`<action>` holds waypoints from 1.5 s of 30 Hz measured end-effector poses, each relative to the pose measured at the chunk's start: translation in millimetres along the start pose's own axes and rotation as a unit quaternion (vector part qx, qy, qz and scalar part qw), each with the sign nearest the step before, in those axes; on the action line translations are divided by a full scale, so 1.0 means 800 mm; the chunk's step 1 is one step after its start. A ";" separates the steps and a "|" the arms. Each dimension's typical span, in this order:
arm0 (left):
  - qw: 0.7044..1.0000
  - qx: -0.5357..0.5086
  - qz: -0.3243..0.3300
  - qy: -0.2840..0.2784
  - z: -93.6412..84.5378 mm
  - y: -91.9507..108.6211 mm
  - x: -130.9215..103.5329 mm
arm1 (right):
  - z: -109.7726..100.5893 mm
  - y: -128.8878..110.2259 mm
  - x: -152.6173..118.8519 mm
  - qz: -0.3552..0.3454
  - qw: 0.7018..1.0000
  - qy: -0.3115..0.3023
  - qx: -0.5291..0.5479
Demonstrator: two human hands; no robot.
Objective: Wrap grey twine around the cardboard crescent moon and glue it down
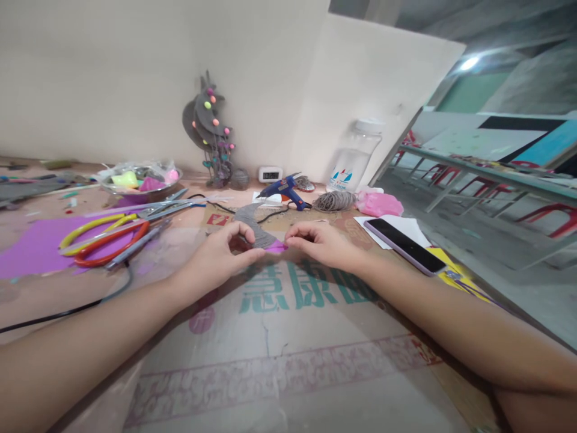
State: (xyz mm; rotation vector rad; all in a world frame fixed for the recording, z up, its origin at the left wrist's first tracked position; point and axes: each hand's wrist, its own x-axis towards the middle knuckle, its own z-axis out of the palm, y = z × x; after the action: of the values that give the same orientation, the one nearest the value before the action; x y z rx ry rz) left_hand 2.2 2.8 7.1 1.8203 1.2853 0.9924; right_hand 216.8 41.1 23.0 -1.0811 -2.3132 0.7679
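Note:
My left hand [232, 246] grips a grey crescent moon [251, 219] that looks wrapped in cord, with the thumb and fingers around its lower part. At the crescent's lower tip is a small purple piece [276, 246]. The thumb and forefinger of my right hand [318, 240] are pinched on the end of that purple piece. Just behind the hands lies a blue hot glue gun [286, 191], its nozzle pointing left. A coil of grey cord [334, 201] rests to the right of it.
Scissors with yellow and red handles [110, 240] lie on a purple sheet [31, 243] at left, near a bowl [139, 183] of coloured bits. Behind stand a decorated grey moon ornament [210, 129], a small clock [270, 174] and a water bottle [356, 156]. A phone [403, 243] lies at right.

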 end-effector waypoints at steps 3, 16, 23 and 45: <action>1.000 -0.007 -0.005 0.000 0.000 0.000 0.000 | -0.004 0.002 0.001 0.021 1.000 -0.009 -0.005; 0.999 -0.027 -0.011 -0.038 0.000 0.000 -0.004 | -0.002 0.002 0.000 0.060 0.998 0.007 0.001; 0.991 -0.101 -0.012 -0.087 0.002 -0.003 -0.004 | 0.001 0.007 0.000 0.061 0.998 -0.001 0.026; 0.994 -0.100 -0.015 0.038 -0.007 0.004 0.000 | 0.011 -0.007 -0.003 0.048 0.994 0.099 -0.003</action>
State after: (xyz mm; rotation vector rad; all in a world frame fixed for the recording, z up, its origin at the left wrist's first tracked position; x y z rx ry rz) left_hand -1.6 2.8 12.4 1.6204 1.2078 1.1399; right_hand 210.1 33.6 19.5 -1.2204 -2.1120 0.6581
